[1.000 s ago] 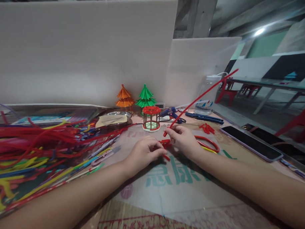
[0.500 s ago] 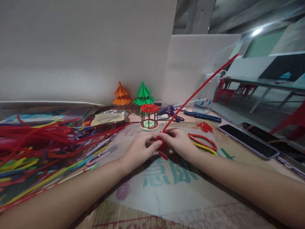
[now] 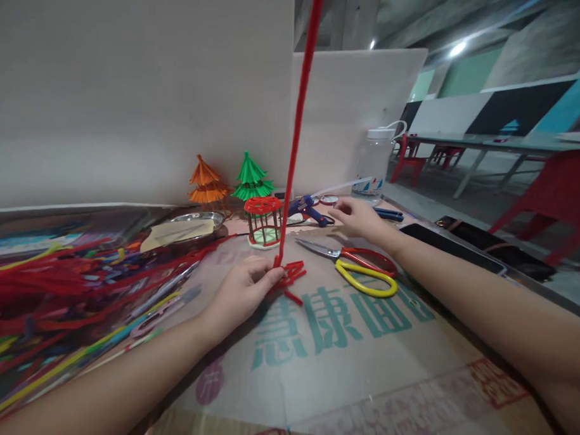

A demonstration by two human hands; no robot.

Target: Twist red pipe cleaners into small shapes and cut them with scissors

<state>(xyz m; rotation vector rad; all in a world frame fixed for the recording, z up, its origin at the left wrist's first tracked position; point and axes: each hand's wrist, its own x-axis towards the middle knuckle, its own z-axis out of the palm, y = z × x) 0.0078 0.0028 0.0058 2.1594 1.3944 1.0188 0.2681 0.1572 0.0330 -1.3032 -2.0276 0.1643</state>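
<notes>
My left hand (image 3: 247, 286) is closed in a pinch on a long red pipe cleaner (image 3: 298, 116), which rises nearly upright past the top of the view. Short red pipe cleaner pieces (image 3: 295, 275) show at its fingertips; whether they are joined to the long one I cannot tell. My right hand (image 3: 361, 220) is raised at the back right with fingers curved and apart, nothing visible in it. Just left of it lies a blue glue gun (image 3: 307, 210). Scissors with red and yellow handles (image 3: 366, 287) lie between my hands, their blades pointing left.
Behind my left hand stands a small red-topped cage-like frame (image 3: 264, 223), near green (image 3: 253, 178) and orange (image 3: 208, 181) tiered roofs. Many coloured pipe cleaners (image 3: 44, 298) cover the left side. A clear bottle (image 3: 370, 163) and a dark phone (image 3: 453, 248) are at right.
My right hand has left the red pipe cleaner and moved back and right, uncovering the scissors. The pipe cleaner has swung from leaning right to nearly upright in my left hand. The view has turned right.
</notes>
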